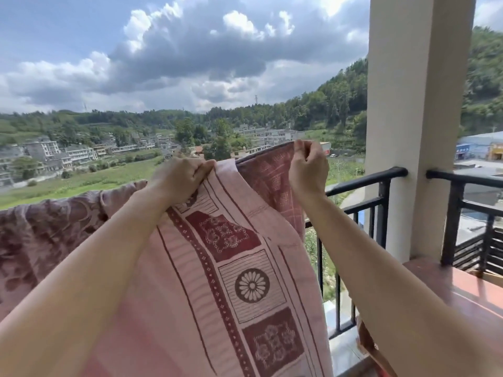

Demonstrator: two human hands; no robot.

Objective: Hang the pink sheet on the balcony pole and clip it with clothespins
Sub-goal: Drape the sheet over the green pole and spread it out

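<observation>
Pink sheet [217, 268], maroon floral squares, lifted above the black railing [362, 180]. Left hand [182, 178] fists its edge; right hand [307, 167], at 3 o'clock, pinches the top hem.

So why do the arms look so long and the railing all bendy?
In the head view the wide-angle lens stretches the forearms near the bottom corners and bends the black railing; daylight is bright, and the pink sheet looks sharp.

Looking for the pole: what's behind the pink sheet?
The left hand and right hand hold the pink sheet up by its top edge. Black railing emerges on its right, a purple cloth hangs on its left. The stretch directly behind is covered.
</observation>
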